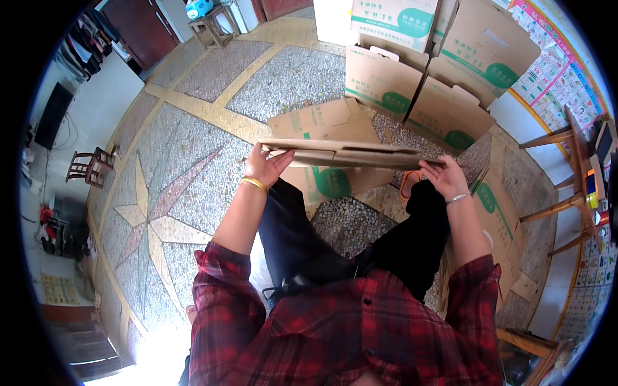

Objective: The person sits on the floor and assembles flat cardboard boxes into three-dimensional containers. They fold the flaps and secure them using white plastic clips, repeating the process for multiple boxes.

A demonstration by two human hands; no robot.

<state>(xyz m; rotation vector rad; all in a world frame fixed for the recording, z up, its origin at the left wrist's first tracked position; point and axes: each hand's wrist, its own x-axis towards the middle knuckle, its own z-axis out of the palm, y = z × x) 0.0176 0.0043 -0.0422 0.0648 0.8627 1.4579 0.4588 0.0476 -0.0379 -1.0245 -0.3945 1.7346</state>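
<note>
Between my two hands a brown cardboard box [338,149], folded nearly flat, is held level and seen edge-on above my knees. My left hand [264,166] grips its left end, thumb and fingers at the lower side. At the right end my right hand [444,175] holds the corner with its fingertips. Beneath it a flattened cardboard piece [322,121] with a green print lies on the floor between my feet, partly hidden by the held box.
Several cardboard boxes [380,80] stand upright and stacked ahead to the right. More flat cardboard [502,209] leans by my right arm, beside a wooden table [553,204]. A small wooden chair [90,167] stands far left; a stool [215,29] is at the back.
</note>
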